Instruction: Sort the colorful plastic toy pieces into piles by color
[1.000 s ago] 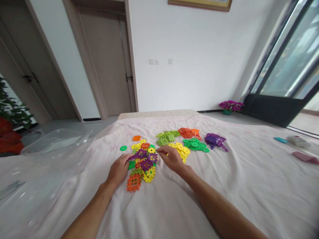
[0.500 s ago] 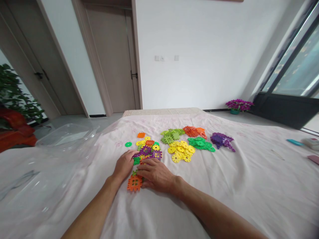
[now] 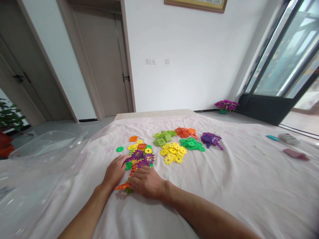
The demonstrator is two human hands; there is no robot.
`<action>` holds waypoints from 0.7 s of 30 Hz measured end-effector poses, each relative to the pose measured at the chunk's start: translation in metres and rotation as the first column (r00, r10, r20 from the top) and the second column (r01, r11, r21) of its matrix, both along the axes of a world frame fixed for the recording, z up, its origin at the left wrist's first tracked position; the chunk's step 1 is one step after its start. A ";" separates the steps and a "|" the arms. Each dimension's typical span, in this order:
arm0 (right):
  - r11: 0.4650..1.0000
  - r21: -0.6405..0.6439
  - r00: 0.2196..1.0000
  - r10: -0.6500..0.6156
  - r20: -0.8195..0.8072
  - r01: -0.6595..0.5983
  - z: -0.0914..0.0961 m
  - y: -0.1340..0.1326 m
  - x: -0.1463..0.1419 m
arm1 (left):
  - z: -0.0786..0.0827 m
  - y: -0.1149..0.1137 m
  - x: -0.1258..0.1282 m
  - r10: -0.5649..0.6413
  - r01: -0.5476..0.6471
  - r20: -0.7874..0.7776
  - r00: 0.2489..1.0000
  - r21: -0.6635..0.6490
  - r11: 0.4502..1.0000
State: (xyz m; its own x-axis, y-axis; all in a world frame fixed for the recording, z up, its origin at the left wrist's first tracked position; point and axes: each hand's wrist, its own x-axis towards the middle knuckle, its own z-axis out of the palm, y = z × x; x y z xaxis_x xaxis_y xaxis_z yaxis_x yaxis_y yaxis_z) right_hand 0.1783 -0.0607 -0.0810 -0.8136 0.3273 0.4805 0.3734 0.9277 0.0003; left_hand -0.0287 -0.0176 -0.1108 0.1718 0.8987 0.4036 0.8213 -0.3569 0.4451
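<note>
My right hand (image 3: 147,183) is closed with curled fingers at the near edge of a mixed pile. It grips an orange toothed square building piece (image 3: 122,186), tilted nearly edge-on above the cloth. Green bits show beneath that hand, partly hidden. At the pile's left side, my left hand (image 3: 115,170) has its fingers together on the edge of a purple toothed piece (image 3: 129,158); its fingertips are partly hidden. The mixed pile also contains purple square frames (image 3: 149,158), yellow notched discs (image 3: 134,146) and green pieces (image 3: 128,165).
Right of the mixed pile lie single-colour heaps: light green (image 3: 164,137), yellow (image 3: 173,152), orange-red (image 3: 184,132), green (image 3: 192,144) and purple (image 3: 210,139). A clear plastic box (image 3: 53,139) stands left. A pink cloth (image 3: 296,154) and blue object (image 3: 272,137) lie far right.
My right hand has curled around the orange square piece, which has gone from lying flat to tilted up. My left hand stays at the pile. The camera view has shifted slightly.
</note>
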 end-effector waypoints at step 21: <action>0.301 -0.747 0.204 -0.953 -0.222 0.593 0.035 0.193 0.248 | -0.008 0.005 -0.004 0.009 -0.009 0.042 0.999 -0.007 1.000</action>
State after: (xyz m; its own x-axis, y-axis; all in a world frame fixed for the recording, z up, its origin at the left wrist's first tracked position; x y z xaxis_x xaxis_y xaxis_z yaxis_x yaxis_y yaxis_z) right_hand 0.4263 0.1326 -0.0457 0.4020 0.8845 0.2368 0.6264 -0.0770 -0.7757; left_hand -0.0325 -0.0121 -0.1187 0.1467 0.9028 0.4042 0.8047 -0.3465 0.4820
